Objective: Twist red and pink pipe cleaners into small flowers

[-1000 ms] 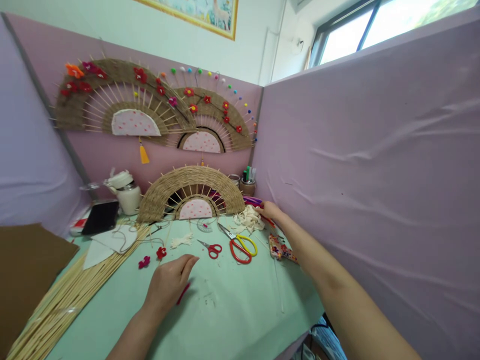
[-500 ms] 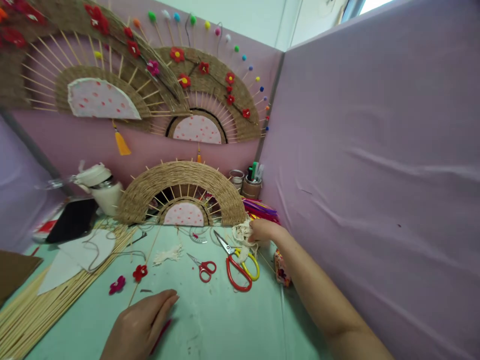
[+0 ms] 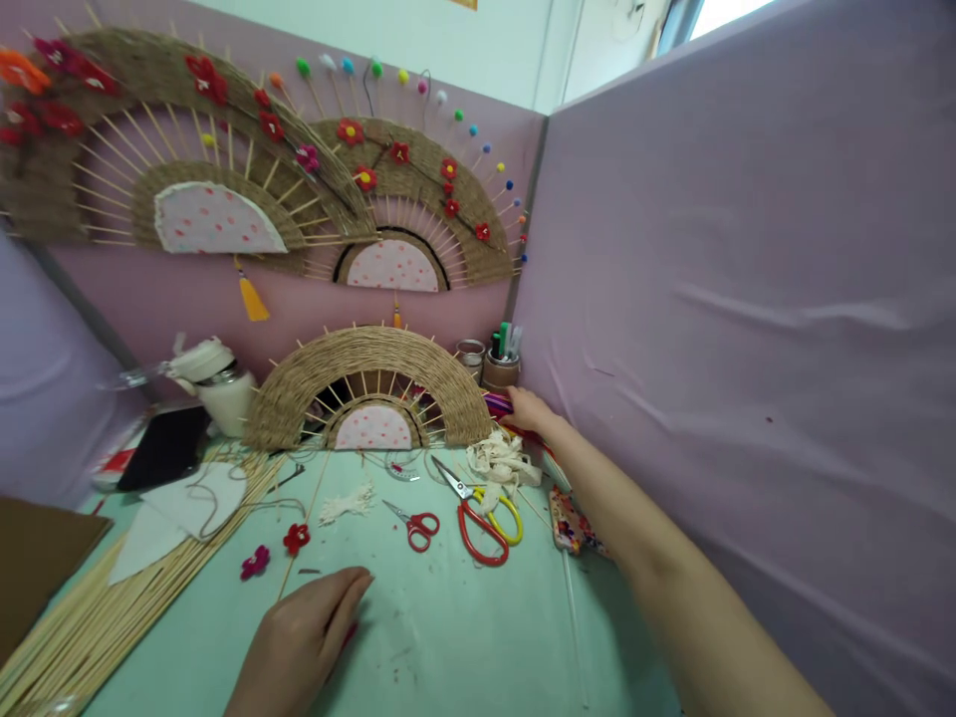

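Note:
My left hand (image 3: pixel 310 627) lies low on the green table, fingers pressed together, with a bit of a dark pink strip (image 3: pixel 350 635) peeking out beneath it. Far off at the right, my right hand (image 3: pixel 534 410) closes around a bundle of red and purple pipe cleaners (image 3: pixel 498 404); its fingertips are partly hidden. Just below that hand sits a tangle of cream strips (image 3: pixel 499 458). Red-handled scissors (image 3: pixel 482 533) overlap a yellow-handled pair (image 3: pixel 512 520), and small red scissors (image 3: pixel 422 531) lie nearer the middle. A red flower (image 3: pixel 296 539) and a magenta flower (image 3: pixel 255 562) rest beyond my left hand.
A woven fan (image 3: pixel 373 344) stands at the back, below decorated fans (image 3: pixel 418 139) on the pink panel. Thin sticks (image 3: pixel 97 622), a phone (image 3: pixel 165 448) and a white bottle (image 3: pixel 224 393) are at left. A pen pot (image 3: pixel 500 370) and a patterned item (image 3: pixel 568 523) are at right.
My right hand has moved from the cream strips back to the pipe cleaners behind them. My left hand stays low on the table; the view has shifted slightly.

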The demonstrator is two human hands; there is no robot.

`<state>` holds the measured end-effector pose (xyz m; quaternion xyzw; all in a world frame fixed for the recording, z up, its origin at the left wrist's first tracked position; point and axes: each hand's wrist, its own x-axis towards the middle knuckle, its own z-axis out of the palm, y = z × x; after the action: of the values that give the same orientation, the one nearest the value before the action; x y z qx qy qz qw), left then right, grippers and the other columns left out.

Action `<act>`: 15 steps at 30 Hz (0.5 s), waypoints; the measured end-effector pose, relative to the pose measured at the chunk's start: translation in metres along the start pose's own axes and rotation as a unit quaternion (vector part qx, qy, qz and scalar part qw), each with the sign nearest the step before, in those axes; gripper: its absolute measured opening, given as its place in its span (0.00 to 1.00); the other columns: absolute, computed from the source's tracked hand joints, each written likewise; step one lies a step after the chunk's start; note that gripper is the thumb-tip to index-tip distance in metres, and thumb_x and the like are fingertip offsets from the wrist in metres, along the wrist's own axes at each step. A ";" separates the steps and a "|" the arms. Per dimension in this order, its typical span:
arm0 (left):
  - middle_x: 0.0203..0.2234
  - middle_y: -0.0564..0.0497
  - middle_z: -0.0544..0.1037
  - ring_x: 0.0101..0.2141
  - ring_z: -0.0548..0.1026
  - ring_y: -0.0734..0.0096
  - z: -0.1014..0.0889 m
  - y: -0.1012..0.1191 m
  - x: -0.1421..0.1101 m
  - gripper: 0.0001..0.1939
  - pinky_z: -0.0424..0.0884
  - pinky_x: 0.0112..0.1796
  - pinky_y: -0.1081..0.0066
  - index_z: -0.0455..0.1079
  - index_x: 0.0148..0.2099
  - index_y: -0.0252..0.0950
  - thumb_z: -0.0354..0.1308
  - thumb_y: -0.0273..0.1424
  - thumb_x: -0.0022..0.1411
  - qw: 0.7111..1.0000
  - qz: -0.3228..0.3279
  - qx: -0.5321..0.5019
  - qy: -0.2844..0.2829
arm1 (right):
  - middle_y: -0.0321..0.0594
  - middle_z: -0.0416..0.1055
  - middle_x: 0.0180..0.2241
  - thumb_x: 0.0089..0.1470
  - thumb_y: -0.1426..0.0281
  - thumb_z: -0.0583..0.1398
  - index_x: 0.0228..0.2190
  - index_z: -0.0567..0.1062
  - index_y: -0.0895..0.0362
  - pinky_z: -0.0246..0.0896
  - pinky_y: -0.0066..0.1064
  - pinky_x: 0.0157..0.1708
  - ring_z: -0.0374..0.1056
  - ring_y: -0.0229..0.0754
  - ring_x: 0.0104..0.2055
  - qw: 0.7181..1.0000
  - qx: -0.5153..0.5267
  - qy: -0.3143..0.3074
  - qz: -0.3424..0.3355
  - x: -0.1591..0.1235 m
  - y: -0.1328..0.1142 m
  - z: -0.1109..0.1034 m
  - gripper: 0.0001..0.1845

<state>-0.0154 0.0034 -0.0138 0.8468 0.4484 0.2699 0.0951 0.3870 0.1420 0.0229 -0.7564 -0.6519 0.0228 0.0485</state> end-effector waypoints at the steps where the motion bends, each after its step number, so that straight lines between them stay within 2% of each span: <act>1: 0.32 0.56 0.80 0.30 0.77 0.71 -0.001 0.001 0.000 0.14 0.72 0.32 0.76 0.73 0.37 0.45 0.48 0.42 0.61 1.000 0.001 -0.001 -0.002 | 0.52 0.67 0.48 0.44 0.61 0.64 0.50 0.63 0.60 0.58 0.30 0.43 0.65 0.48 0.48 1.000 0.010 0.004 0.003 0.000 -0.002 0.002 0.32; 4: 0.31 0.55 0.80 0.30 0.77 0.71 -0.004 0.006 0.001 0.15 0.71 0.32 0.76 0.73 0.37 0.44 0.47 0.42 0.62 1.000 0.003 -0.009 -0.008 | 0.51 0.69 0.46 0.48 0.64 0.61 0.48 0.65 0.60 0.58 0.29 0.42 0.66 0.47 0.46 1.000 0.025 0.009 0.012 0.005 0.000 -0.006 0.26; 7: 0.31 0.54 0.80 0.30 0.77 0.71 -0.006 0.009 0.002 0.16 0.71 0.32 0.76 0.73 0.36 0.43 0.47 0.42 0.62 1.000 0.006 -0.017 -0.004 | 0.50 0.70 0.45 0.49 0.67 0.60 0.45 0.70 0.61 0.58 0.28 0.41 0.67 0.45 0.45 0.999 0.040 0.002 0.029 0.014 0.009 -0.029 0.20; 11: 0.32 0.53 0.80 0.31 0.77 0.69 -0.007 0.009 0.002 0.17 0.70 0.33 0.74 0.73 0.37 0.42 0.46 0.43 0.62 1.000 -0.003 -0.017 -0.009 | 0.41 0.75 0.36 0.48 0.67 0.62 0.38 0.76 0.59 0.60 0.25 0.34 0.69 0.39 0.34 0.995 0.080 -0.042 0.044 0.022 0.020 -0.058 0.14; 15: 0.33 0.53 0.80 0.31 0.77 0.70 -0.007 0.008 0.002 0.16 0.70 0.34 0.74 0.73 0.37 0.42 0.46 0.42 0.62 0.999 -0.002 -0.018 -0.028 | 0.37 0.75 0.27 0.49 0.68 0.61 0.35 0.78 0.60 0.59 0.23 0.29 0.66 0.33 0.24 0.988 0.125 -0.051 0.069 0.017 0.021 -0.064 0.11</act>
<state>-0.0122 0.0001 -0.0043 0.8512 0.4428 0.2536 0.1232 0.4166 0.1526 0.0852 -0.7854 -0.5917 0.1464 0.1078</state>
